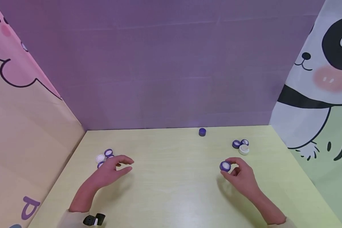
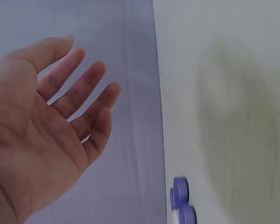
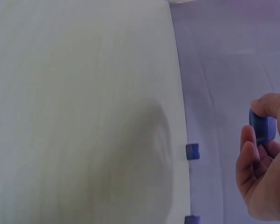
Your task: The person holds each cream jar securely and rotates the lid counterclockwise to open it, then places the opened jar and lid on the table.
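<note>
Between thumb and index finger, my right hand [image 1: 243,178] pinches a small purple round cap [image 1: 225,166] with a white face, held above the table. From the side, in the right wrist view, this cap [image 3: 262,127] looks like a short blue-purple cylinder. My left hand [image 1: 111,171] hovers over the left part of the table, fingers loosely bent. Its palm [image 2: 42,135] holds nothing in the left wrist view. Behind that hand lies a cluster of purple-rimmed caps [image 1: 108,152] beside a white round one [image 1: 100,158]; the hand partly hides them.
A lone purple cap [image 1: 202,132] stands near the back edge of the pale table [image 1: 171,190]. At the back right, two purple caps [image 1: 236,144] touch a white one [image 1: 243,149]. A purple backdrop [image 1: 171,69] and printed side panels [image 1: 316,95] enclose the table.
</note>
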`<state>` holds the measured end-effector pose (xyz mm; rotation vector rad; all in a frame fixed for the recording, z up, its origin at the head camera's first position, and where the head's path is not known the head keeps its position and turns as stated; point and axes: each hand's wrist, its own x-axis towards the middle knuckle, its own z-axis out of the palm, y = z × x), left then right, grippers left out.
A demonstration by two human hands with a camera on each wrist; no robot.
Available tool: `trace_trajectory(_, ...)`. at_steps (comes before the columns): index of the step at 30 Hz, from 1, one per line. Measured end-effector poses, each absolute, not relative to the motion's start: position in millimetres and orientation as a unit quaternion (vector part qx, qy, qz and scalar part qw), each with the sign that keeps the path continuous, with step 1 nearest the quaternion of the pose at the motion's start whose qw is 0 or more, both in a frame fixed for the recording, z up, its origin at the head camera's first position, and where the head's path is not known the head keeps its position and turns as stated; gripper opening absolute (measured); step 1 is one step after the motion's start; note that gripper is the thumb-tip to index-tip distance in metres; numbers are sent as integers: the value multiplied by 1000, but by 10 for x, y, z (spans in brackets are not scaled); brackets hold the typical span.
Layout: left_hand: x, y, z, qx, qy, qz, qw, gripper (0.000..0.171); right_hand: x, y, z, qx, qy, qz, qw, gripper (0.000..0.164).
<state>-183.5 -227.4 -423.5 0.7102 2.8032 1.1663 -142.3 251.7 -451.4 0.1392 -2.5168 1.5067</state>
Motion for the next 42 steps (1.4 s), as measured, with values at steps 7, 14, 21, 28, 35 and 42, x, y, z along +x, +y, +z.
trace_trajectory(7,-1791,-2087,-4262,238,886,394,59,16,-1542,2758,-4506,42,-880,452,137,41)
trace_trajectory(14,-1736,-1963,-4358,246,874,408,96,21,-1663,2946,-4478,50,-893,418,159,41)
trace_trajectory(21,-1655,-1890,-4432,251,869,410,115,23,-1804,3150,-4445,35,-912,386,134,42)
trace_trajectory(28,-1603,-1758,-4516,260,858,422,133,22,-1938,3414,-4398,22,-929,350,119,44)
trace_trajectory(35,-1556,-1563,-4568,264,846,433,164,21,-2031,3692,-4387,8,-939,332,91,50)
trace_trajectory(42,-1589,-1473,-4560,271,845,433,158,21,-2162,3793,-4321,6,-944,316,91,49)
